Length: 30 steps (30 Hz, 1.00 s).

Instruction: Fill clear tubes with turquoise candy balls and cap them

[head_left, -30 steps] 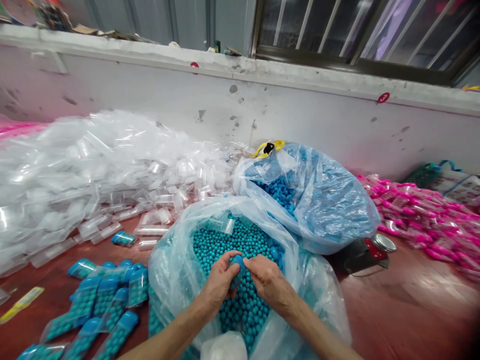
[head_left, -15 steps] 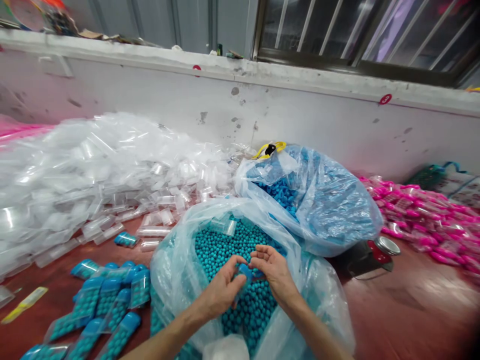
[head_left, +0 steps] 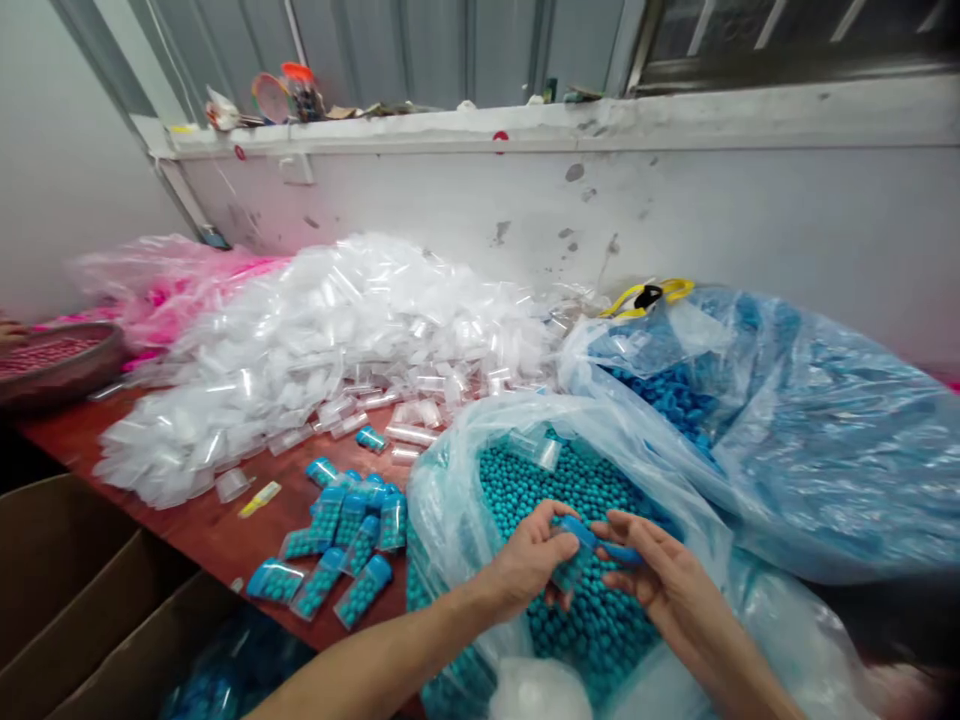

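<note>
Over an open plastic bag [head_left: 450, 480] of teal beads [head_left: 585, 640], my left hand [head_left: 529, 560] is closed on a small clear container with a blue cap [head_left: 576, 530]. Close to its right, my right hand [head_left: 660, 570] pinches a blue piece [head_left: 622, 553] between thumb and fingers. A clear empty tube [head_left: 547, 455] lies on the beads. Left of the bag, several bead-filled tubes with blue caps [head_left: 362, 590] lie on the red table [head_left: 210, 530].
Behind on the left is a large heap of clear tubes [head_left: 360, 310]. A bag of blue caps [head_left: 847, 420] stands at the right. At far left are a bowl of pink beads [head_left: 112, 350], part of another person's hand [head_left: 11, 333] and cardboard boxes [head_left: 67, 570].
The view has swung left, bringing the bowl and boxes into sight. My hands have moved slightly apart, and a blue piece now shows in my right fingers.
</note>
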Each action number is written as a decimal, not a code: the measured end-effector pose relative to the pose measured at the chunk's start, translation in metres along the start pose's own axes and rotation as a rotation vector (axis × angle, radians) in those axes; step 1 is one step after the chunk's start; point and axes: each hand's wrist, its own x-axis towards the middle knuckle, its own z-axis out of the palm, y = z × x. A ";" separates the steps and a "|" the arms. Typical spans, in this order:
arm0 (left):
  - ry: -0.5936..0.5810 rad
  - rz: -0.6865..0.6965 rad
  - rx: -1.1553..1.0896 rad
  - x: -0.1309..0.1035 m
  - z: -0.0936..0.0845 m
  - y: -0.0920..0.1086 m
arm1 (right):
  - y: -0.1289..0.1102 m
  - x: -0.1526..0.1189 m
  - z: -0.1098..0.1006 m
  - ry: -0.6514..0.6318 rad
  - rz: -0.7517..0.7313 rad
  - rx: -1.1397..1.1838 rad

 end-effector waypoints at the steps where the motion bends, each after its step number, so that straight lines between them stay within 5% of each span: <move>1: 0.013 -0.006 -0.017 -0.001 -0.001 0.001 | -0.001 -0.001 0.000 -0.049 -0.014 0.030; 4: 0.004 -0.004 0.061 -0.005 -0.004 0.003 | 0.001 -0.002 0.003 -0.090 -0.060 0.017; 8: -0.006 0.107 0.286 -0.012 -0.003 0.004 | 0.008 0.004 0.007 0.022 -0.102 -0.129; 14: 0.099 0.143 0.375 -0.018 0.003 0.002 | 0.006 -0.009 0.015 -0.096 -0.360 -0.835; 19: 0.100 0.205 0.333 -0.014 0.003 0.001 | 0.010 -0.022 0.027 -0.133 -0.372 -1.189; 24: 0.144 0.175 0.253 -0.013 0.005 0.001 | 0.021 -0.021 0.033 -0.129 -0.396 -1.272; 30: 0.214 0.123 0.185 -0.013 0.015 0.005 | 0.030 -0.022 0.040 0.049 -0.668 -1.206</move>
